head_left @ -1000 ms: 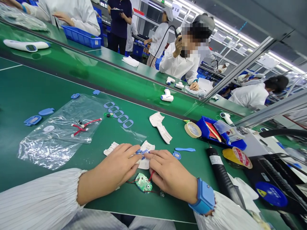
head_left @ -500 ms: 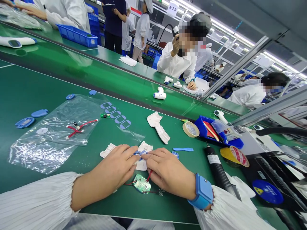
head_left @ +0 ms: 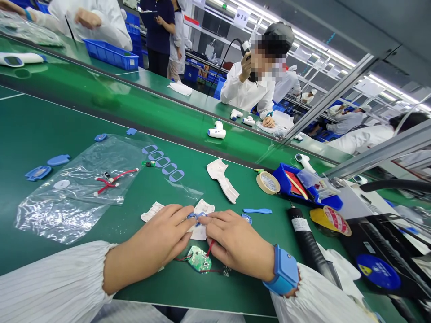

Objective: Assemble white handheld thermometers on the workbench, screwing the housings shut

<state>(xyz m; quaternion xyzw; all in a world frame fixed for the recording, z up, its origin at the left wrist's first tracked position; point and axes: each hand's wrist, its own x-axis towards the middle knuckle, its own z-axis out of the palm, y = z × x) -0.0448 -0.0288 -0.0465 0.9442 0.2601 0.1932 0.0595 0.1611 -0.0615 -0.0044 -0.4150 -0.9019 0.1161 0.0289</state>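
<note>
My left hand (head_left: 161,240) and my right hand (head_left: 234,242) meet at the near edge of the green table (head_left: 50,121). Both press their fingertips on a small blue part (head_left: 196,216) lying on a white plastic shell half (head_left: 202,213). Under my hands lies a green circuit board (head_left: 199,259) with red and black wires. My right wrist wears a blue strap (head_left: 284,271). A second white shell half (head_left: 222,178) lies farther back, and a blue trigger piece (head_left: 257,210) sits to the right.
A clear plastic bag (head_left: 84,184) with red wires lies at the left, beside blue parts (head_left: 38,172) and blue rings (head_left: 163,161). A tape roll (head_left: 267,182), a blue bin (head_left: 305,186) and a black electric screwdriver (head_left: 308,244) stand at the right. Other people in white coats work across the conveyor (head_left: 151,107).
My hands stay pressed on the blue part; only the camera view has shifted slightly. A white thermometer on the conveyor has drifted left.
</note>
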